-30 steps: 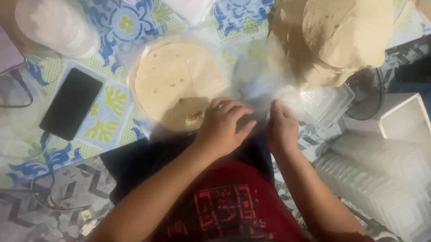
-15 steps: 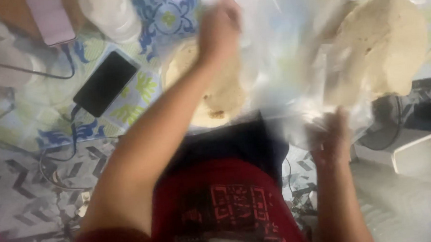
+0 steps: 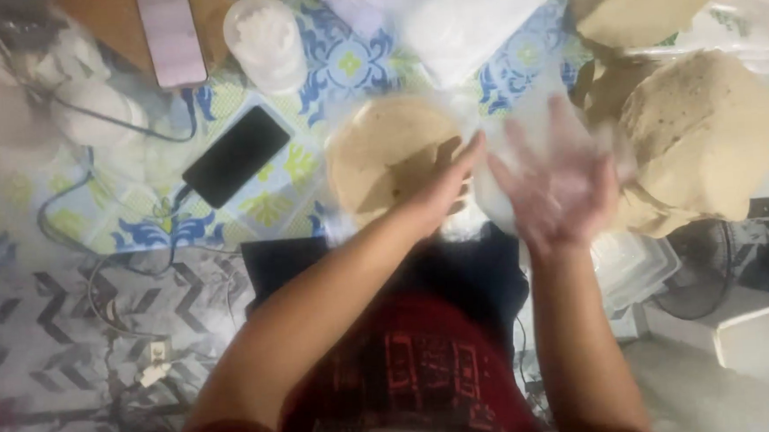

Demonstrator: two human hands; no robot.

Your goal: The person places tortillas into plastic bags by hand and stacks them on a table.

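My left hand [image 3: 447, 184] reaches forward edge-on over a round stack of pale flatbreads [image 3: 379, 150] on the patterned cloth. Its fingertips meet the edge of a thin clear plastic bag [image 3: 504, 161] held up in front of me. My right hand [image 3: 561, 183] is raised palm-up with fingers spread. It looks hazy, as if it is seen through or inside the bag's film. Both hands are blurred, and the two are a small gap apart.
A big heap of flatbreads [image 3: 705, 133] lies right, another [image 3: 645, 1] behind it. A black phone [image 3: 237, 155], a pink phone [image 3: 171, 34], a lidded clear tub [image 3: 263, 38], white plastic bags [image 3: 470, 14], clear containers [image 3: 637, 264], a white box [image 3: 764, 345] and cables [image 3: 78, 219] surround me.
My left hand has come back down from its far reach. My right hand has risen from low on the right to face it, and the plastic film now hangs between them.
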